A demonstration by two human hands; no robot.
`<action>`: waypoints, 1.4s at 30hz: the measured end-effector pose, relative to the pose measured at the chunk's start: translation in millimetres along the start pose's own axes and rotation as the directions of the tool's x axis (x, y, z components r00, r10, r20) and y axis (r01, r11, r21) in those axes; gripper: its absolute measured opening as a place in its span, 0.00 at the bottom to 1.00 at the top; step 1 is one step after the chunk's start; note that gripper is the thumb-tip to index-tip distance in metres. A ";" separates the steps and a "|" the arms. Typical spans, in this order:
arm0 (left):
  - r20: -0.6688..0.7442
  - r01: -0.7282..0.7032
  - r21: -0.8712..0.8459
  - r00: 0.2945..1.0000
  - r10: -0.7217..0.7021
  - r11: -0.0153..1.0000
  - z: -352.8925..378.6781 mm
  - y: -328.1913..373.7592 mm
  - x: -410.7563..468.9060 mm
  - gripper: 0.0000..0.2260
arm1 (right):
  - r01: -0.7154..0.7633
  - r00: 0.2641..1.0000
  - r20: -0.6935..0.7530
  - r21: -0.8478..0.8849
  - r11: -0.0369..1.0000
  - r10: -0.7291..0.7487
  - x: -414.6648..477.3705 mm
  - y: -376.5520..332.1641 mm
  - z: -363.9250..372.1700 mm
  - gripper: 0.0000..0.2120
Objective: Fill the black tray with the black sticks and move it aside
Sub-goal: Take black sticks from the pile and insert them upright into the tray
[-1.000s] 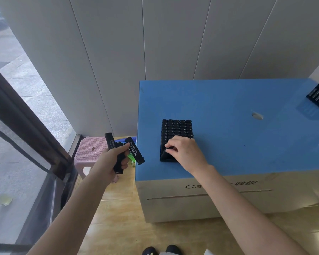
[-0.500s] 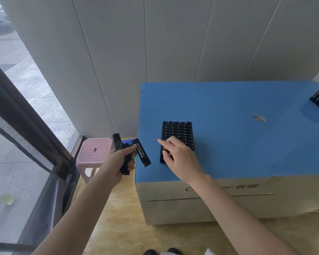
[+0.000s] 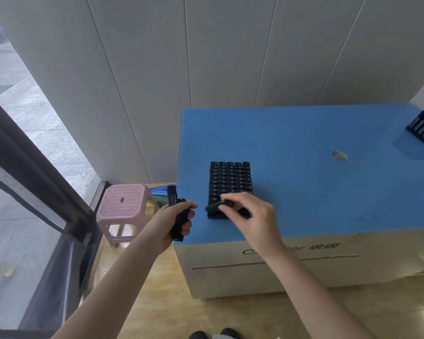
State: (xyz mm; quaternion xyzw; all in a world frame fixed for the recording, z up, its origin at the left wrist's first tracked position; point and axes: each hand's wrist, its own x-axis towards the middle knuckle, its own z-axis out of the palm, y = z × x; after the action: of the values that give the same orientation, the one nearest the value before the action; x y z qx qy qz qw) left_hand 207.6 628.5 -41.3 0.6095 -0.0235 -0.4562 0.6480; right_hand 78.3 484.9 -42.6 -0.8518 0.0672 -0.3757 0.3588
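Now the left hand (image 3: 171, 220) grips fewer black sticks (image 3: 176, 214) than half a second ago, one having passed to the right hand (image 3: 251, 216), whose fingers pinch that stick (image 3: 217, 206) over the near edge of the black tray (image 3: 229, 184). Judging by the packed rows beyond on the blue tabletop (image 3: 304, 167), filling is nearly done.

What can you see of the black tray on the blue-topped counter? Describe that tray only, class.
The black tray is a rectangular block, plastic by its look, lying flat near the front left of the blue counter top. Its top shows a tight grid of round black stick ends, five across, nearly full. The right hand hides its near edge, holding a black stick there. The near rows cannot be judged.
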 end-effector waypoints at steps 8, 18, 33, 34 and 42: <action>-0.010 0.049 0.006 0.999 -0.049 0.999 -10.6 2.1 3.1 0.07 | -0.245 0.947 0.171 -0.159 0.956 0.271 12.9 24.3 -6.1 0.05; -0.029 0.007 -0.061 1.000 -0.009 0.998 -10.9 3.6 1.4 0.07 | -0.117 0.930 0.307 -0.280 0.953 0.204 24.7 31.6 6.7 0.04; -0.075 -0.028 -0.066 0.997 0.023 0.997 1.3 10.1 1.2 0.06 | -0.564 0.746 0.442 0.022 0.825 0.498 6.3 -18.9 31.9 0.12; -0.069 -0.026 -0.035 0.997 0.024 0.999 3.7 10.6 0.5 0.06 | -0.652 0.683 0.488 0.075 0.754 0.543 5.8 -23.2 35.0 0.11; -0.014 -0.072 0.078 0.997 0.073 0.994 20.7 10.4 -0.9 0.08 | -0.874 0.484 0.555 0.272 0.402 0.676 6.5 -31.9 47.6 0.16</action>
State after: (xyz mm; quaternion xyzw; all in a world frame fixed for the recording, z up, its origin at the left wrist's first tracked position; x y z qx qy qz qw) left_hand 200.8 611.5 -27.0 0.6366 -0.0581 -0.4260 0.6402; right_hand 110.7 532.5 -39.6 -0.6351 0.2914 -0.0005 0.7154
